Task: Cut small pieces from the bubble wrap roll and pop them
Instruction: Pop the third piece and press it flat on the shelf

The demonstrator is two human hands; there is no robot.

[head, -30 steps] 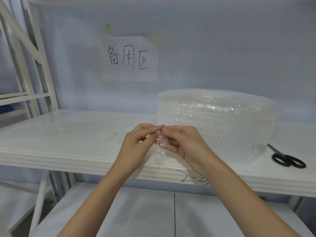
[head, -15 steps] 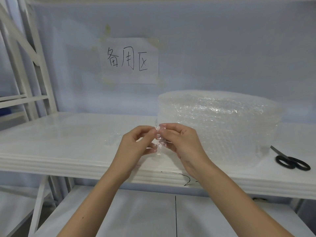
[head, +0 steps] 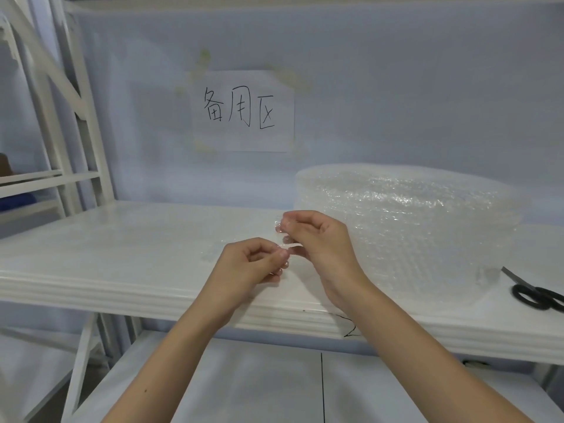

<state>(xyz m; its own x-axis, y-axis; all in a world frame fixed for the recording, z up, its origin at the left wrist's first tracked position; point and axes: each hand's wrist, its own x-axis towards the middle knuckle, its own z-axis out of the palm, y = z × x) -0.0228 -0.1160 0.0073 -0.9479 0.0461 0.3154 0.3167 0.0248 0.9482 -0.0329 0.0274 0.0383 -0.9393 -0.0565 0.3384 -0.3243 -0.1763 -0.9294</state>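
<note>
Popping step in hand. A small piece of bubble wrap [head: 282, 239] was held in the air over the near edge of the shelf [head: 122, 254], between both hands. Left hand [head: 250, 265] pinched its lower end, thumb and fingers curled. Right hand [head: 314, 236] pinched its upper end, fingers curled round it. The piece was clear and hard to trace; its exact outline could not be made out.

Judgement: next move calls for squeezing the remaining bubbles between fingertips, shifting the pinch along the piece. How many bubbles were left could not be told.

Bubble wrap roll [head: 406, 227] lay on the shelf just behind and right of the hands, not touched. Scissors [head: 537, 296] lay at the far right of the shelf, near edge, black handles toward the viewer, well apart from both hands; a further cut would mean reaching past the roll. Paper sign [head: 242, 111] with handwritten characters was taped to the back wall. A faint clear scrap seemed to lie on the shelf left of the hands; uncertain. Nothing blocked the hands.
</note>
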